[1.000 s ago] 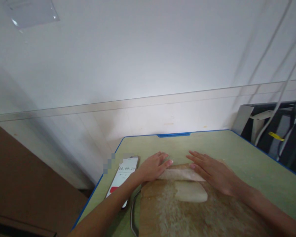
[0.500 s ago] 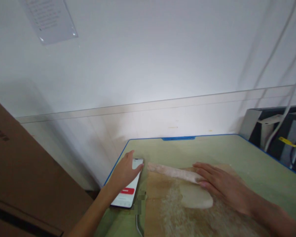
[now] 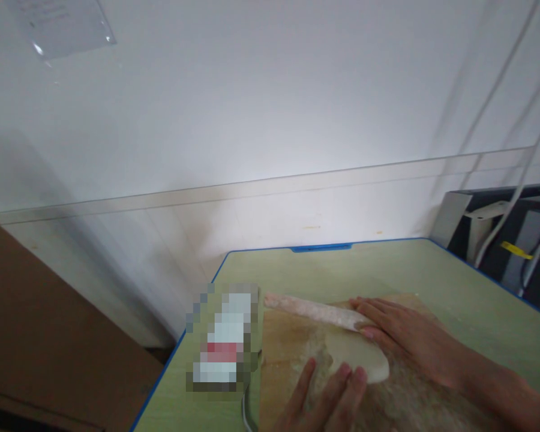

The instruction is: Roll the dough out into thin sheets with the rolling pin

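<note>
A flour-dusted rolling pin (image 3: 312, 310) lies slantwise across the far part of a wooden board (image 3: 276, 354). My right hand (image 3: 407, 333) is closed over its right end, with the palm side down. Just on the near side of the pin is a flat, pale oval of dough (image 3: 366, 355). At the dough's near left edge, the fingers of my left hand (image 3: 326, 396) are spread and reach onto it. The lower part of that hand is cut off by the bottom of the view.
A blurred-out phone (image 3: 227, 336) lies on the green table (image 3: 382, 258), left of the board. A metal handle-like piece (image 3: 246, 402) sits between them. Brown cardboard (image 3: 49, 318) stands at left, dark equipment with cables (image 3: 517, 234) at right, and a white wall (image 3: 270, 120) behind.
My left hand has left the phone and come across to the near edge of the dough. The right hand stays on the rolling pin's end. The view has shifted slightly.
</note>
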Available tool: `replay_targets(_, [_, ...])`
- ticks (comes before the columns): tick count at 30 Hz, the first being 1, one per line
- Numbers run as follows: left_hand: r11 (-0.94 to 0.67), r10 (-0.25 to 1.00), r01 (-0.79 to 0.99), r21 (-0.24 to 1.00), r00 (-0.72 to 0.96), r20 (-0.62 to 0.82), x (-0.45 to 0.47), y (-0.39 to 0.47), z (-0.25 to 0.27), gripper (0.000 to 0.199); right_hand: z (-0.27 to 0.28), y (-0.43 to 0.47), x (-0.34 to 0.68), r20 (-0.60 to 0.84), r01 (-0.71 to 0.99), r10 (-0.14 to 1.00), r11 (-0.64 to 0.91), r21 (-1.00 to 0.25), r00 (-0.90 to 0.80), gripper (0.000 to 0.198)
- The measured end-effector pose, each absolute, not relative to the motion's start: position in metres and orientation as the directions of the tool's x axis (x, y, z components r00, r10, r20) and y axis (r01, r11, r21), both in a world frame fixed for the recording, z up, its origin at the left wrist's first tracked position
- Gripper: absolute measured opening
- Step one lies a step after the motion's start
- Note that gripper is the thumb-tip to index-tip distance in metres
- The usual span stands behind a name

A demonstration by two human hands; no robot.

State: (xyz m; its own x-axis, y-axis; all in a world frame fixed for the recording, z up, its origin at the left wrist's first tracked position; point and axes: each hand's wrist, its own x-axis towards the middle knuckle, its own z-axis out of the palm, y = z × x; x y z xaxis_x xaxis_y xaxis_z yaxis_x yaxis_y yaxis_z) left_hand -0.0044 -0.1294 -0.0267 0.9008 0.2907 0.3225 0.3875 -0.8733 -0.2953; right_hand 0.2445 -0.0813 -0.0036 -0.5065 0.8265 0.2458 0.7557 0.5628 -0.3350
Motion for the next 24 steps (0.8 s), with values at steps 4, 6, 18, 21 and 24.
replay_targets(4, [-0.816, 0.255, 0.436, -0.381, 0.861, 0.439, 0.0, -0.13, -0.019, 0.04, -0.003, -0.08, 0.244, 0.241, 0.761, 0.822, 0.569, -0.312, -0.515, 0.041])
replay_targets(6, [-0.776, 0.23, 0.466, -0.425, 0.837, 0.496, 0.003, -0.131, -0.022, 0.035, -0.002, -0.08, 0.242, 0.253, 0.773, 0.825, 0.564, -0.291, -0.506, 0.04])
replay_targets(18, [-0.812, 0.5, 0.571, -0.124, 0.789, 0.357, -0.023, -0.107, 0.024, 0.07, 0.002, -0.085, 0.235, 0.401, 0.864, 0.786, 0.502, 0.028, -0.47, 0.025])
replay_targets(21, [-0.712, 0.622, 0.697, -0.081, 0.68, 0.388, -0.024, -0.101, 0.034, 0.056, 0.015, -0.096, 0.236, 0.326, 0.849, 0.809, 0.527, -0.036, -0.488, 0.027])
replay_targets(24, [-0.707, 0.666, 0.705, -0.047, 0.687, 0.29, -0.021, -0.098, 0.032, 0.05, 0.023, -0.104, 0.238, 0.244, 0.811, 0.812, 0.57, -0.135, -0.53, 0.028])
